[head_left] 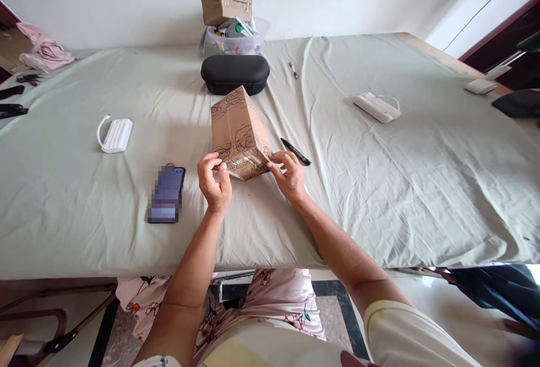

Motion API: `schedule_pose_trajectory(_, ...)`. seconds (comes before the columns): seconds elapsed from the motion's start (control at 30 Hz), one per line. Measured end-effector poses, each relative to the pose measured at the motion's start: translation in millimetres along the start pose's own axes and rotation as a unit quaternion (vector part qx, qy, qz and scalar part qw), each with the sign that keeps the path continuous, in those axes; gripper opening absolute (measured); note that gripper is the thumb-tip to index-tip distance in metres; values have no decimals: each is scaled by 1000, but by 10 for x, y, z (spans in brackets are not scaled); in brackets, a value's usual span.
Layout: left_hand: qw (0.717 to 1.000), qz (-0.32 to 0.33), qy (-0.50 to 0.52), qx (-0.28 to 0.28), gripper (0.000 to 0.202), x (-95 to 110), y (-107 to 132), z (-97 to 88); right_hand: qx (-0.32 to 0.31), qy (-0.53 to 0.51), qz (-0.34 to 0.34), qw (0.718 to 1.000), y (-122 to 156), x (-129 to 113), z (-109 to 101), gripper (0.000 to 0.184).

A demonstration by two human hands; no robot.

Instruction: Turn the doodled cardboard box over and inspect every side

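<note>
A small brown cardboard box [239, 125] with black scribbles on its faces is tilted above the cloth in front of me. My left hand [214, 181] pinches its near left corner between thumb and fingers. At the near right corner, my right hand [289, 174] grips the box the same way. Just beyond my right hand lies a black marker [296, 151] on the cloth. A phone [166, 194] with its screen lit rests to the left of my left hand. The underside of the box is hidden.
A pale green cloth [400, 187] covers the table. Behind the box sit a black zip case [235, 73], a clear plastic basket [240, 45] and another cardboard box [226, 1]. White power banks lie left [118, 135] and right [377, 107]. A pen [293, 70] lies farther back.
</note>
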State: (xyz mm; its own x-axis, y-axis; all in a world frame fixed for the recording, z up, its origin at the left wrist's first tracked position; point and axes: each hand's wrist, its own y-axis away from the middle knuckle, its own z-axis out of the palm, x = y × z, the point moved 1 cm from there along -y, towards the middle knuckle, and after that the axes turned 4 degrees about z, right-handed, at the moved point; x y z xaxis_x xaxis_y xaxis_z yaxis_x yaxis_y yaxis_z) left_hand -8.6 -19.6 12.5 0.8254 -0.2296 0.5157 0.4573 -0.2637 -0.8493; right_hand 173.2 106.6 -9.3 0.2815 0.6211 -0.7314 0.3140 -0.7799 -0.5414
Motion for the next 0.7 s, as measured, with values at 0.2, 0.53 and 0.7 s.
schedule_pose_trajectory(0.2,998,-58,3,19,15,-66,19,1,-31,-60,76,995,-4,38,19,41)
schedule_pose_trajectory(0.53,970,-244,-8,-15,15,-312,142,85,22,-82,13,996,34,-87,-5,29)
schedule_pose_trajectory(0.7,956,-262,-67,-111,9,-399,273,164,33,-72,-18,997,25,-169,-78,34)
